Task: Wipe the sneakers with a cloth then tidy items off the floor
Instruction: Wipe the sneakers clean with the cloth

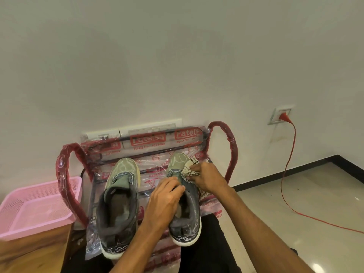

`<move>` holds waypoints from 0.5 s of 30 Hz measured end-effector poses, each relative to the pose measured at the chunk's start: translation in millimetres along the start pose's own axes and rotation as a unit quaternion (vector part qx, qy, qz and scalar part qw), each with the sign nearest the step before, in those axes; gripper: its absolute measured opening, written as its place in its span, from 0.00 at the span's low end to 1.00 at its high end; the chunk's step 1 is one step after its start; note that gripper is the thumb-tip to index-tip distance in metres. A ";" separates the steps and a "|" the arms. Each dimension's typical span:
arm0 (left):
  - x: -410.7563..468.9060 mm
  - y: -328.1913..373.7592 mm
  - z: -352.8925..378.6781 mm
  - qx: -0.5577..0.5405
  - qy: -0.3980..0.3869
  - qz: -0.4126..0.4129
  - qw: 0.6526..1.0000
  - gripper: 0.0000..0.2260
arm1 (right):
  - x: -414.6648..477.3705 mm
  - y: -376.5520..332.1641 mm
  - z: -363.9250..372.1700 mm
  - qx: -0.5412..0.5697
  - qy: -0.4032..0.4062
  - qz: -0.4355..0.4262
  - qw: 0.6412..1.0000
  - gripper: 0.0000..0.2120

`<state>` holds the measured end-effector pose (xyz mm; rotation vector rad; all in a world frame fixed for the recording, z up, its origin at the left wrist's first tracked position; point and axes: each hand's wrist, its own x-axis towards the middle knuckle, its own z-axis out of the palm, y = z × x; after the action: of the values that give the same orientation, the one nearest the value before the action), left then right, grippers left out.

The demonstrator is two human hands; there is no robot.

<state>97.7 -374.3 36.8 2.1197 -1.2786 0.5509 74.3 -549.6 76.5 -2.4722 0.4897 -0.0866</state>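
Two grey-green sneakers stand side by side on a plastic-wrapped chair seat (151, 186), toes toward the wall. The left sneaker (120, 201) is untouched. My left hand (167, 201) grips the right sneaker (187, 219) at its tongue and collar, fingers curled over the opening. My right hand (208, 178) grips a bunched white cloth with dark stitching (189, 168) and presses it against the right sneaker's outer side near the toe.
The chair's red wrapped armrests (65, 182) rise on both sides. A pink plastic basket (37, 207) sits on a wooden surface at the left. A red cable (287, 168) runs from a wall socket (280, 115) across the tiled floor on the right.
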 end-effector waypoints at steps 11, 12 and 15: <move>-12.6 -7.9 -1.3 0.011 -0.010 -0.010 1.000 0.04 | -22.2 -9.5 5.6 -0.022 -0.003 -0.043 0.999 0.18; -11.7 -7.4 -0.9 0.011 -0.006 -0.015 1.000 0.04 | -17.9 -8.5 10.3 -0.045 0.018 -0.047 0.998 0.18; -2.9 -1.7 -2.4 0.010 -0.024 -0.011 1.000 0.11 | -7.4 -7.3 14.0 -0.119 0.064 -0.045 0.990 0.15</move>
<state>97.8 -370.2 36.3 2.1733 -1.2787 0.5093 72.2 -533.6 69.7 -2.7355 0.4648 -0.2378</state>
